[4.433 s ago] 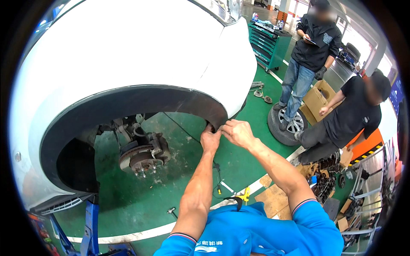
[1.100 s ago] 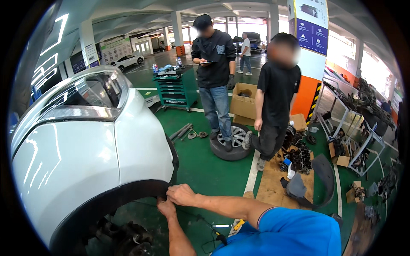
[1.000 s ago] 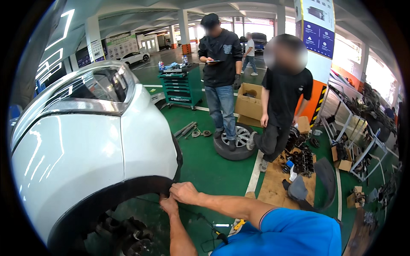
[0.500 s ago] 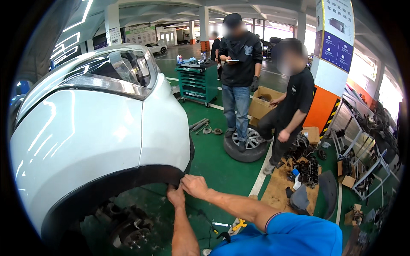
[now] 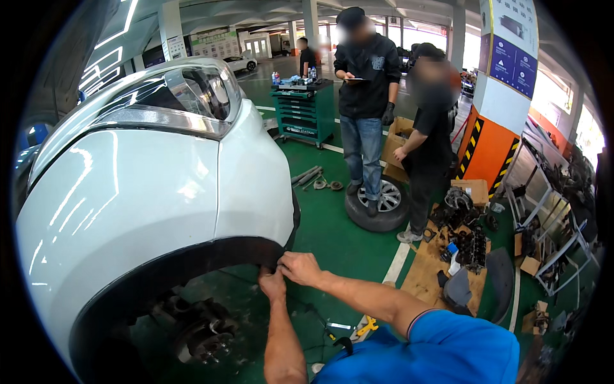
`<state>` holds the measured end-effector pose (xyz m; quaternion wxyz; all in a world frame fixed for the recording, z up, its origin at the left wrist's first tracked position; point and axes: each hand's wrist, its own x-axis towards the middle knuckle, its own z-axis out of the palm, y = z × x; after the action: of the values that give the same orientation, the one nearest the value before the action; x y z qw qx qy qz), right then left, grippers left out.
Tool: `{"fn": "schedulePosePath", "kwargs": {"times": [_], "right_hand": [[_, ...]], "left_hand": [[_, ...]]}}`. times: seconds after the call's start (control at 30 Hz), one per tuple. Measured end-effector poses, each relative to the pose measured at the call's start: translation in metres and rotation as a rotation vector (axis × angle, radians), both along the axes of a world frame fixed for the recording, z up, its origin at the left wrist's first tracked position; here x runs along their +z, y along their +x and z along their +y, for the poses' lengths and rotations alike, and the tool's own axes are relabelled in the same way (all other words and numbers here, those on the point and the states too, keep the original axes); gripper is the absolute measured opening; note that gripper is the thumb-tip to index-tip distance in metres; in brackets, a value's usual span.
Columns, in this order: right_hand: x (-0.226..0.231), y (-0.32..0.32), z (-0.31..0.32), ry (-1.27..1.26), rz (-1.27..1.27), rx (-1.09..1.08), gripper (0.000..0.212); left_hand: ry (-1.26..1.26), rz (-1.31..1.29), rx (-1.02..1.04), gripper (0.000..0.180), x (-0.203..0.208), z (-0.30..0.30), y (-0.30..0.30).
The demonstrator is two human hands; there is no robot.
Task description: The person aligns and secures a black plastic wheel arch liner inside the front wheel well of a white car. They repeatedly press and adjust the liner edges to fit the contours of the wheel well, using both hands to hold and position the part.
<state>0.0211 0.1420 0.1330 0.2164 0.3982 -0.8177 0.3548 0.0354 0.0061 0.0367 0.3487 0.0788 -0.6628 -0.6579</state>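
Observation:
A white car's front corner, with its fender [image 5: 147, 185], bumper side [image 5: 252, 185] and headlight [image 5: 208, 96], fills the left side. Black wheel arch trim [image 5: 204, 253] borders the open wheel well, where a bare brake hub [image 5: 211, 336] shows dimly. At the trim's front lower end, my left hand [image 5: 274, 285] is closed on the edge from below, its fingertips partly hidden behind it. My right hand [image 5: 300, 268] pinches the same end from the outer side, touching or nearly touching the left. Any small part between the fingers is hidden.
A wheel [image 5: 378, 211] lies flat on the green floor, one person standing on it; another stands beside. A green tool cart [image 5: 300, 115] is farther back. Engine parts [image 5: 470, 246] cover a board at right. A yellow-handled tool [image 5: 366, 326] lies below my right forearm.
The person at right has taken a foot off the wheel and now stands on the floor, reaching toward the cardboard box. My hands stay at the trim end; the view has shifted slightly.

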Motion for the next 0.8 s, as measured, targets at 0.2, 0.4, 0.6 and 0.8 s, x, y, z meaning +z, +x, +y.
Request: {"fn": "schedulePosePath", "kwargs": {"times": [0.2, 0.4, 0.6, 0.8], "right_hand": [[-0.006, -0.001, 0.000, -0.007, 0.104, -0.090, 0.013], [-0.006, -0.007, 0.007, -0.034, 0.115, -0.163, 0.013], [-0.008, -0.009, 0.011, -0.046, 0.105, -0.179, 0.013], [-0.009, -0.015, 0.014, -0.053, 0.096, -0.288, 0.011]], "left_hand": [[-0.033, -0.082, 0.033, 0.025, 0.017, 0.009, 0.006], [-0.034, -0.078, 0.011, 0.029, 0.019, 0.010, 0.006], [0.047, -0.037, -0.049, 0.030, 0.024, 0.014, 0.007], [0.050, -0.020, -0.071, 0.028, 0.035, 0.017, 0.011]]}}
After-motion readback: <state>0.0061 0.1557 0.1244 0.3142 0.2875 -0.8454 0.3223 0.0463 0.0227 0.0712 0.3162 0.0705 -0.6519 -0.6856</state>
